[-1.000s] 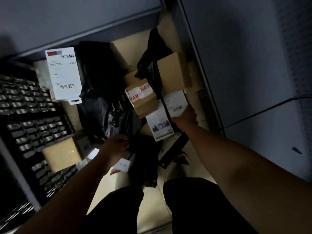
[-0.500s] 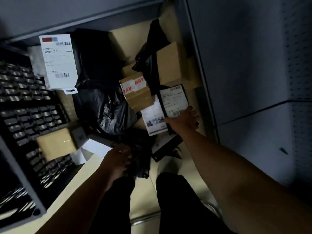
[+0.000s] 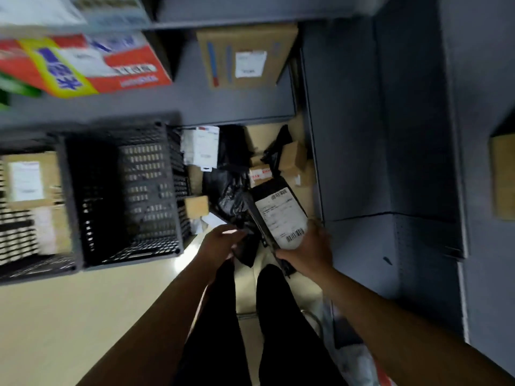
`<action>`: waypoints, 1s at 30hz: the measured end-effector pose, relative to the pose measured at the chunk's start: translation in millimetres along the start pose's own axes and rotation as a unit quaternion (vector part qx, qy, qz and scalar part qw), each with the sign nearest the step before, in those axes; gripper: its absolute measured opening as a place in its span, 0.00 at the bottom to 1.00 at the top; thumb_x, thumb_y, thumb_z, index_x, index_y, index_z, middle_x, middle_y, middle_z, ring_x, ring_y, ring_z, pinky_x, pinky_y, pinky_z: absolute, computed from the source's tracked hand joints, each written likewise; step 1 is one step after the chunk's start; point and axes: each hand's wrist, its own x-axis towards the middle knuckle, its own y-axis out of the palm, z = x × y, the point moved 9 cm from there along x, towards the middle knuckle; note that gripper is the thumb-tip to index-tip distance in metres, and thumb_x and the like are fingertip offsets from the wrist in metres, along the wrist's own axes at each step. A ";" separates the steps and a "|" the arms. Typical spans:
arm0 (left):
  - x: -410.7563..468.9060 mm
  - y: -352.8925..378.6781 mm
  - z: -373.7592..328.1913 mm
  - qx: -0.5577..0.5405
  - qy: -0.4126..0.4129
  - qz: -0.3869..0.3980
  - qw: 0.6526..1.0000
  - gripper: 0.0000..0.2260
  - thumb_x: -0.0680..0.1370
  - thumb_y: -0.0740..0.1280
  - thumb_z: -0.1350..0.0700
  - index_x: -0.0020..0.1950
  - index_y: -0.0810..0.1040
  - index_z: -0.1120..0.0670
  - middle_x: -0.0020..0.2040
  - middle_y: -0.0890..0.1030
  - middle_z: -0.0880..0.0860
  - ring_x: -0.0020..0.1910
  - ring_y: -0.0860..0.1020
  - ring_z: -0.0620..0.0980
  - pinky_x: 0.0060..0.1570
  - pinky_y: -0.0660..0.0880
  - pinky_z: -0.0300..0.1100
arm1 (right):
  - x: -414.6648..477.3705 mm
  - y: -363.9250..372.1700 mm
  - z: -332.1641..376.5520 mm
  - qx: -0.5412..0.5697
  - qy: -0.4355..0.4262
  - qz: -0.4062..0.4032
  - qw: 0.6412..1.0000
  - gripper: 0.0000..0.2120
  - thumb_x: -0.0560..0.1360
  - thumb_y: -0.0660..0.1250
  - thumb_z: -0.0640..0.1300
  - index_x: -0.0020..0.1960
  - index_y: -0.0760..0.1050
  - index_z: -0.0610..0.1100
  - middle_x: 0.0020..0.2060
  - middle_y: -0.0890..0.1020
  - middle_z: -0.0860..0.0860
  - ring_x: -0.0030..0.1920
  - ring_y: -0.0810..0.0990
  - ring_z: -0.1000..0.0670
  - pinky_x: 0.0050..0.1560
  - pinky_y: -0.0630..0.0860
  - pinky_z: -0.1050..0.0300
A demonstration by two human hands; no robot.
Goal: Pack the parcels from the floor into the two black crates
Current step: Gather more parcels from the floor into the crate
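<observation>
Centre frame, my right hand grips a black labelled parcel; just left, my left hand clutches a black bag near the black crate.

Flat labelled black parcel and black bag aloft beside black crate

Head-worn, apparently steeply downward, close.

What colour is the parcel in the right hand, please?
The parcel is black, white label; head view.
</observation>
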 end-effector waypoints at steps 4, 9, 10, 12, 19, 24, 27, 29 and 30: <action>-79.5 -54.6 -42.0 -0.105 0.061 -0.016 0.993 0.17 0.76 0.74 0.54 0.63 0.77 0.56 0.54 0.80 0.57 0.53 0.77 0.53 0.52 0.76 0.48 | -90.1 -45.8 72.2 -0.045 -0.135 -0.047 0.989 0.56 0.47 0.69 0.70 0.70 0.55 0.52 0.63 0.66 0.48 0.63 0.66 0.44 0.56 0.73 0.47; -166.2 -106.1 -64.6 -0.204 0.151 0.008 0.967 0.20 0.76 0.73 0.51 0.65 0.76 0.58 0.59 0.83 0.55 0.60 0.81 0.54 0.53 0.79 0.49 | -175.3 -79.3 144.4 -0.062 -0.269 -0.080 0.958 0.58 0.49 0.70 0.69 0.73 0.50 0.54 0.68 0.61 0.51 0.67 0.62 0.45 0.63 0.71 0.41; -181.8 -111.9 -65.4 -0.222 0.171 0.011 0.960 0.20 0.75 0.73 0.51 0.64 0.76 0.58 0.59 0.83 0.56 0.60 0.81 0.55 0.52 0.80 0.48 | -189.2 -83.3 153.2 -0.063 -0.286 -0.089 0.952 0.57 0.49 0.71 0.68 0.73 0.51 0.55 0.66 0.62 0.52 0.66 0.62 0.46 0.63 0.71 0.41; -207.0 -119.1 -62.1 -0.267 0.207 0.017 0.941 0.17 0.74 0.73 0.52 0.59 0.75 0.57 0.62 0.81 0.60 0.63 0.79 0.59 0.58 0.79 0.53 | -212.7 -87.8 165.9 -0.067 -0.326 -0.105 0.937 0.56 0.49 0.70 0.67 0.72 0.51 0.55 0.63 0.63 0.52 0.64 0.63 0.48 0.61 0.71 0.45; -266.7 -112.5 -22.7 -0.413 0.273 -0.050 0.867 0.17 0.73 0.73 0.56 0.58 0.71 0.56 0.62 0.80 0.65 0.64 0.77 0.65 0.59 0.76 0.56 | -240.3 -73.0 174.7 -0.129 -0.427 -0.058 0.893 0.60 0.48 0.66 0.70 0.76 0.53 0.49 0.66 0.65 0.49 0.66 0.61 0.47 0.66 0.65 0.49; -300.6 -107.6 30.9 -0.437 0.301 -0.181 0.828 0.27 0.68 0.76 0.53 0.60 0.73 0.67 0.53 0.81 0.67 0.51 0.78 0.62 0.51 0.79 0.57 | -251.5 -57.0 166.8 -0.151 -0.513 0.017 0.845 0.57 0.50 0.68 0.69 0.73 0.49 0.53 0.66 0.61 0.52 0.64 0.60 0.49 0.61 0.65 0.51; -313.3 -108.5 71.5 -0.467 0.311 -0.248 0.790 0.19 0.74 0.73 0.58 0.60 0.75 0.65 0.54 0.83 0.64 0.54 0.82 0.61 0.48 0.83 0.51 | -261.3 -39.0 159.6 -0.166 -0.558 0.071 0.810 0.58 0.51 0.71 0.70 0.74 0.49 0.58 0.66 0.58 0.60 0.64 0.57 0.54 0.61 0.60 0.54; -321.1 -109.8 99.9 -0.488 0.312 -0.276 0.767 0.15 0.76 0.72 0.58 0.60 0.76 0.62 0.54 0.85 0.60 0.55 0.83 0.60 0.48 0.83 0.50 | -267.7 -29.7 158.6 -0.161 -0.572 0.117 0.795 0.53 0.54 0.71 0.73 0.73 0.51 0.63 0.62 0.58 0.66 0.63 0.55 0.60 0.63 0.61 0.53; -325.5 -110.8 115.0 -0.500 0.309 -0.284 0.758 0.14 0.76 0.71 0.58 0.59 0.77 0.61 0.54 0.85 0.59 0.55 0.83 0.59 0.48 0.83 0.50 | -269.5 -26.4 159.8 -0.155 -0.569 0.139 0.795 0.49 0.56 0.70 0.74 0.72 0.55 0.65 0.63 0.59 0.66 0.63 0.56 0.61 0.62 0.62 0.55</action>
